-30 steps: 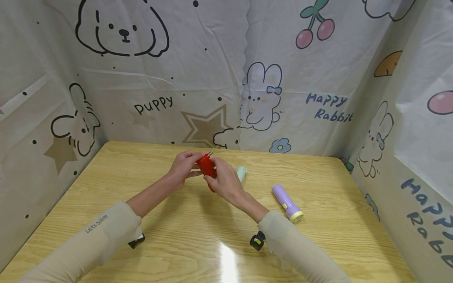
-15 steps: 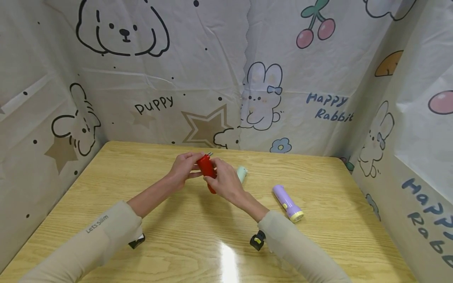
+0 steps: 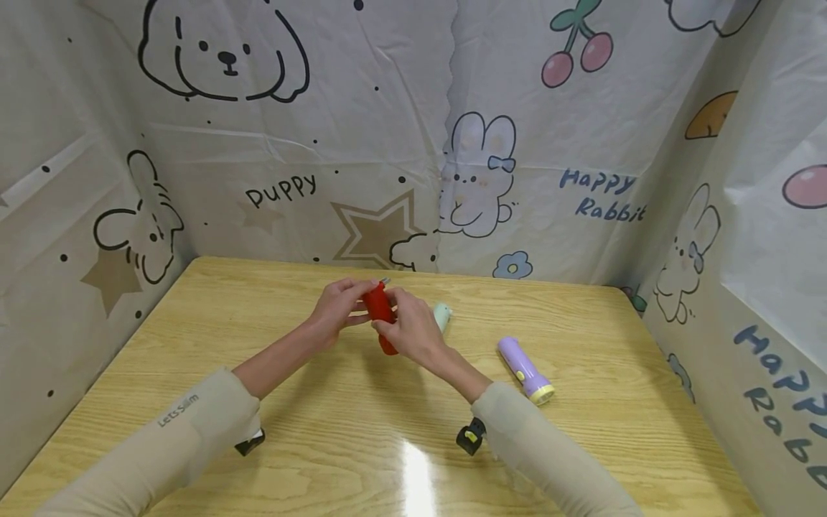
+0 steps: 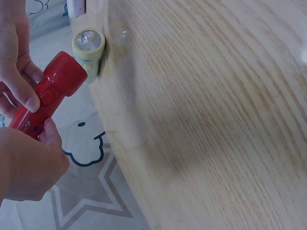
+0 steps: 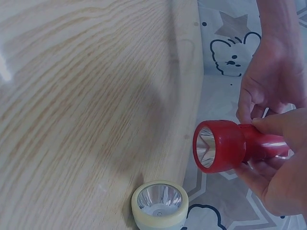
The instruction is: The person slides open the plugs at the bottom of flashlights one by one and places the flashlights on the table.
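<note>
A red flashlight (image 3: 380,305) is held above the table, its tail with small metal prongs (image 3: 385,281) pointing away from me. My right hand (image 3: 416,327) grips its body, and in the left wrist view that thumb lies beside the red button (image 4: 46,97). My left hand (image 3: 331,310) pinches it near the tail. The lens end (image 5: 206,147) faces back over the table in the right wrist view. Behind my right hand lies a mint-green flashlight (image 3: 442,316), partly hidden; its pale yellow head (image 4: 88,42) shows in the left wrist view.
On the right of the wooden table (image 3: 362,445) lies a purple flashlight (image 3: 525,372) with a yellow rim. Printed cloth walls (image 3: 362,129) enclose the table at the back and both sides. Dark wrist devices (image 3: 470,438) hang under the sleeves.
The red flashlight has turned slightly between my hands, and its prongs now show at a different angle. Both hands stay in nearly the same place. The other flashlights have not moved.
</note>
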The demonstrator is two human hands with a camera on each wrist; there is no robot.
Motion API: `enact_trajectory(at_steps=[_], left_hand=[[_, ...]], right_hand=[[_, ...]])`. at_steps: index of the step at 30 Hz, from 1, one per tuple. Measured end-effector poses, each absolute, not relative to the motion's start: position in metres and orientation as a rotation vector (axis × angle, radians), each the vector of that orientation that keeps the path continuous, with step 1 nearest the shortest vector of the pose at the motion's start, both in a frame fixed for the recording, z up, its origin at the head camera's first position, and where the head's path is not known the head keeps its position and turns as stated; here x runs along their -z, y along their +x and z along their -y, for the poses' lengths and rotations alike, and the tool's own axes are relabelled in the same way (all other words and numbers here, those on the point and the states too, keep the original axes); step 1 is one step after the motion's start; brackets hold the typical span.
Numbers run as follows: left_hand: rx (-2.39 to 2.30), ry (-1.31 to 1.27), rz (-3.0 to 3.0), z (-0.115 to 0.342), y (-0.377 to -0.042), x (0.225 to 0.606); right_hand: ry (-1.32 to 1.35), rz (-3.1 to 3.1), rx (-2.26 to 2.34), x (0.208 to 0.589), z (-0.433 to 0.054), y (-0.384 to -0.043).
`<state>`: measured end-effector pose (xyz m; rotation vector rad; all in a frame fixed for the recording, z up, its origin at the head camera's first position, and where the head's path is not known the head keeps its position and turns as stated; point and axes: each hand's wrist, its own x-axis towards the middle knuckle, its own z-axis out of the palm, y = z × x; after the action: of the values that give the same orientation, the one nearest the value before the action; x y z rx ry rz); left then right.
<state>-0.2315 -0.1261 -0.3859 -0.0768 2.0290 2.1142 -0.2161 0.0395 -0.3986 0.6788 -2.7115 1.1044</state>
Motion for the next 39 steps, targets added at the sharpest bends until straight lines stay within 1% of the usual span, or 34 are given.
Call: enact_trajectory(at_steps=[18,31,39], left_hand=[[-2.092,-0.041,-2.052,0.125,-0.231,0.392],[-2.07,-0.067,-2.068,0.126,-0.232,0.397],[-2.043,-0.077,-2.084,0.127,-0.232,0.398]], right_hand=[[0.562,2.794,-1.157,0.395,-0.039,-0.219],[0.478,2.851,-1.149,0.393,-0.036,-0.22],[0.462,2.872,-1.22,0.394,-0.035,-0.22]])
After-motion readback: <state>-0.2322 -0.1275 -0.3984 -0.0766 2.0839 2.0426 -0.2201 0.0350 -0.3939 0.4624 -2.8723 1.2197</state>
